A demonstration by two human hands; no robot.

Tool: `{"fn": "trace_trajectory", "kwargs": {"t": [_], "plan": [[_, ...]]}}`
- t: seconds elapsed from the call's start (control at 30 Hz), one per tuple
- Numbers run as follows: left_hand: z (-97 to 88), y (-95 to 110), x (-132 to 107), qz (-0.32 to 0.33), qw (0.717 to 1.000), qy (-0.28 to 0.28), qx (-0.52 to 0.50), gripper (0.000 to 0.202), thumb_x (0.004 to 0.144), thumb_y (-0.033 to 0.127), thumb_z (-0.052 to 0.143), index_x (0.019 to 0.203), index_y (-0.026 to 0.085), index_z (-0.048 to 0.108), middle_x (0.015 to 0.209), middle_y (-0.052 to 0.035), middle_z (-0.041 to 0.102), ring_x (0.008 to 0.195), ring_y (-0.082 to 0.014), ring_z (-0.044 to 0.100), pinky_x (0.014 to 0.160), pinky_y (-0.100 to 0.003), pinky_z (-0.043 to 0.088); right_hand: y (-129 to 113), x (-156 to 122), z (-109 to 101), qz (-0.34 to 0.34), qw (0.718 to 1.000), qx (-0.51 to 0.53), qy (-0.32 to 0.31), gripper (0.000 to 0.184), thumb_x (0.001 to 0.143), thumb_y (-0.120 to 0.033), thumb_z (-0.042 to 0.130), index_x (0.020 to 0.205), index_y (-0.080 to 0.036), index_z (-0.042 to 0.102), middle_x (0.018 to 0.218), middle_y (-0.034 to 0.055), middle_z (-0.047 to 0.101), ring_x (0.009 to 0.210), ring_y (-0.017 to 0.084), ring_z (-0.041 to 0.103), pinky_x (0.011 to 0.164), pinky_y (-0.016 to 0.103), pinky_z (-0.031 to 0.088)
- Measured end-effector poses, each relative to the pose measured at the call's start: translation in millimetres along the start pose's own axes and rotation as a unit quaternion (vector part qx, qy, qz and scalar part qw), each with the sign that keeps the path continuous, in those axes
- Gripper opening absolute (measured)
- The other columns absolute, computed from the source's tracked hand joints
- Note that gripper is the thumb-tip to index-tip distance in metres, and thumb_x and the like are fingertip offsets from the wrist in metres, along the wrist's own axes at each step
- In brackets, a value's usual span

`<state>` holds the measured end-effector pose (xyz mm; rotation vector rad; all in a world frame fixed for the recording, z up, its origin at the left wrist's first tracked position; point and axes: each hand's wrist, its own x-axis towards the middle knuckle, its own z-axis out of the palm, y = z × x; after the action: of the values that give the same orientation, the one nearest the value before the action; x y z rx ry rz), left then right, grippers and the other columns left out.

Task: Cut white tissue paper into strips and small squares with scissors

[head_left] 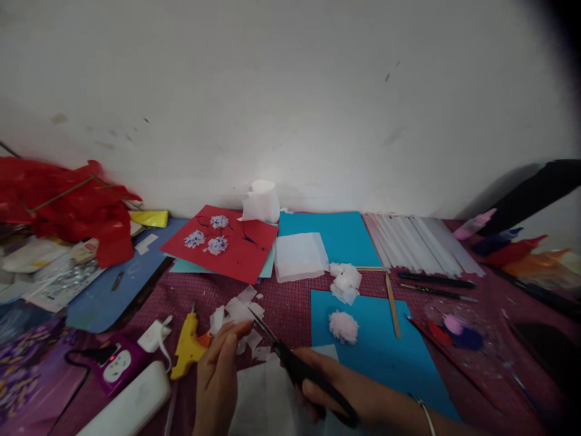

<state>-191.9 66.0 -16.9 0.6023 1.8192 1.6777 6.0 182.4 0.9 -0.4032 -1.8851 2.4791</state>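
Note:
My right hand (329, 384) grips a pair of black-handled scissors (313, 375), whose blades point up and left toward my left hand and look nearly closed. My left hand (220, 375) has its fingers bent and pressed together near the blade tips; anything between them is hidden. Just beyond its fingertips lie loose cut pieces of white tissue (242, 307). A larger white tissue sheet (267, 396) spreads beneath both hands. On the blue paper (372, 357) to the right rests a pale pink fluffy tissue puff (344, 327), with crumpled white tissue (345, 283) behind it.
A yellow glue gun (187, 345), purple power socket (118, 363) and white box-like device (131, 399) stand left. Red card with flower puffs (240, 260), a tissue roll (264, 200) and stacked tissue squares (301, 257) lie behind. Glue sticks (413, 242) and a paint palette (463, 333) sit right.

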Motion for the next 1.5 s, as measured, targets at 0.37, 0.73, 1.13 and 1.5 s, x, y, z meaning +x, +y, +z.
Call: {"fn": "trace_trajectory", "kwargs": {"t": [0.37,0.73,1.13,1.5], "plan": [[7.1,5,0,0.025,0.999,0.001,0.045,0.029,0.086,0.043,0.058,0.097,0.023,0.077,0.110,-0.0062,0.071,0.110,-0.0255,0.059,0.101,-0.034,0.041,9,13,5,0.043,0.996,0.003,0.073,0.039,0.081,-0.047,0.062,0.102,-0.016,0.051,0.066,-0.0063,0.044,0.052,0.006,0.041,0.047,0.018,0.035],[0.6,8,8,0.011,0.999,0.000,0.044,0.028,0.083,0.042,0.060,0.095,0.021,0.075,0.108,-0.0068,0.069,0.106,-0.0260,0.061,0.094,-0.033,0.045,13,9,-2,0.001,0.995,0.096,0.002,0.056,0.081,-0.067,0.055,0.094,-0.013,0.054,0.074,0.0011,0.055,0.058,0.008,0.052,0.053,0.020,0.039],[-1.8,31,24,-0.026,0.994,-0.102,-0.039,0.062,0.063,0.017,0.070,0.122,0.026,0.056,0.128,-0.0086,0.058,0.075,-0.0148,0.064,0.062,-0.025,0.048,18,9,-6,0.052,0.955,0.278,-0.084,0.079,0.072,-0.073,0.060,0.121,-0.012,0.055,0.078,0.0034,0.059,0.062,0.012,0.057,0.059,0.026,0.041],[10.4,29,15,-0.170,0.937,-0.201,-0.228,0.020,0.062,0.017,0.079,0.065,0.018,0.060,0.055,0.0051,0.061,0.047,-0.0068,0.050,0.050,-0.019,0.040,9,-3,-1,0.072,0.915,0.347,-0.191,0.085,0.066,-0.075,0.064,0.123,-0.014,0.054,0.081,0.0016,0.061,0.057,0.011,0.054,0.061,0.025,0.037]]}}
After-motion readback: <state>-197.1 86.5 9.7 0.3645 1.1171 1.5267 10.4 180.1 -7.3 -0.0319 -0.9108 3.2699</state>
